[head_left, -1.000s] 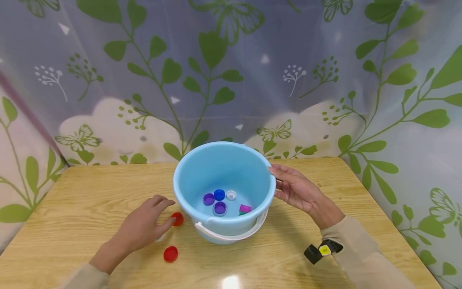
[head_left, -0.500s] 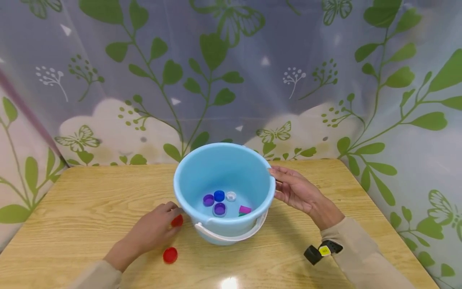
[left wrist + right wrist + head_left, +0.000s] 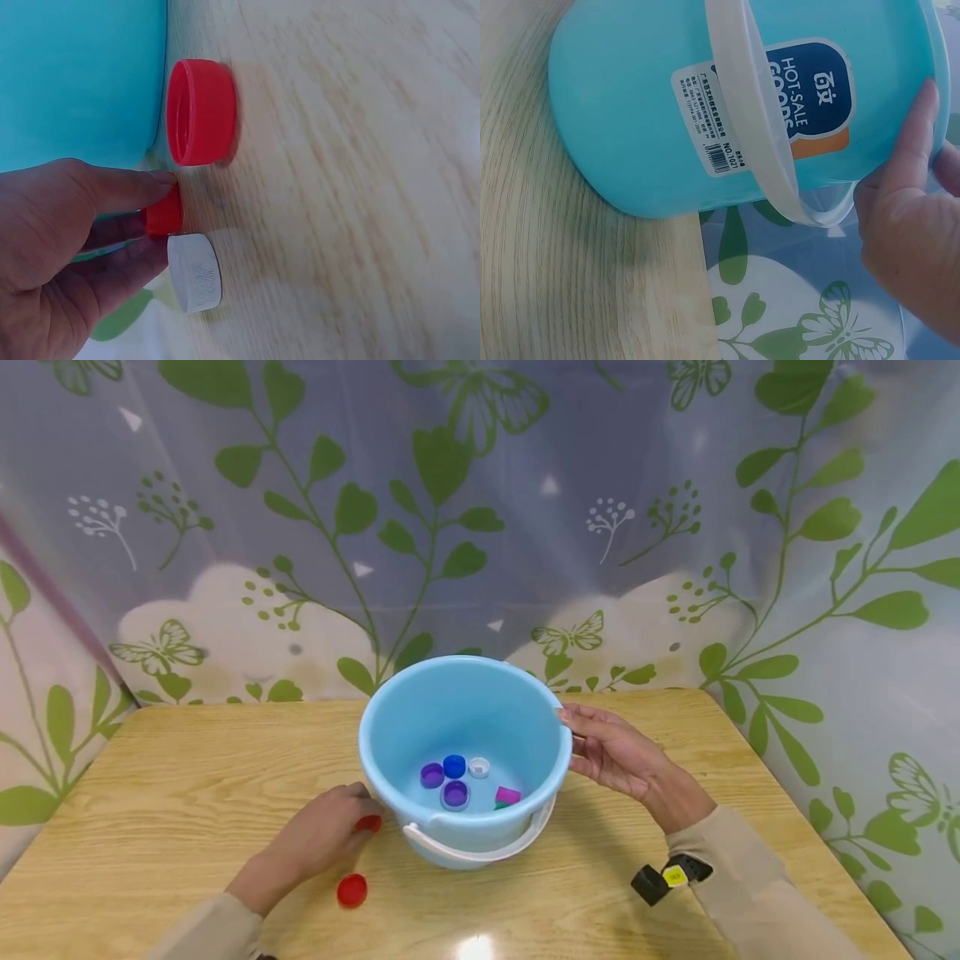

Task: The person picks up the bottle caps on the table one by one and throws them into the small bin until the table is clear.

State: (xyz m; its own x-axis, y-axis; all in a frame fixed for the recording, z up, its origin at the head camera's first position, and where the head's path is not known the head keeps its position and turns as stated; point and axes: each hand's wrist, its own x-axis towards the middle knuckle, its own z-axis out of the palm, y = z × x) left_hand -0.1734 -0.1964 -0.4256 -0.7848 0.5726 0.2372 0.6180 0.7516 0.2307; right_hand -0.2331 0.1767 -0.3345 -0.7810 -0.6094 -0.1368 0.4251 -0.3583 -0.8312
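Note:
In the head view a light blue bucket (image 3: 465,714) stands upright on the table, with bottle caps in it: purple (image 3: 455,794), blue (image 3: 454,767) and white (image 3: 478,767). My left hand (image 3: 307,837), left of the bucket, pinches a small red bottle cap (image 3: 165,212) between thumb and fingers, low by the table. In the left wrist view a white cap (image 3: 195,273) stands on edge against the fingertips. Nearer me is a second red cap (image 3: 352,891). My right hand (image 3: 617,749) grips the bucket's right rim, thumb at the edge and fingers along the outside.
The bucket's white handle (image 3: 480,855) hangs down at the front. A pink piece (image 3: 507,795) and a bit of green lie inside. The wooden table (image 3: 225,760) ends at a patterned curtain (image 3: 480,568) at the back and sides.
My left hand has moved right towards the bucket and its fingers have closed on the red cap. The right hand and the bucket have stayed in place.

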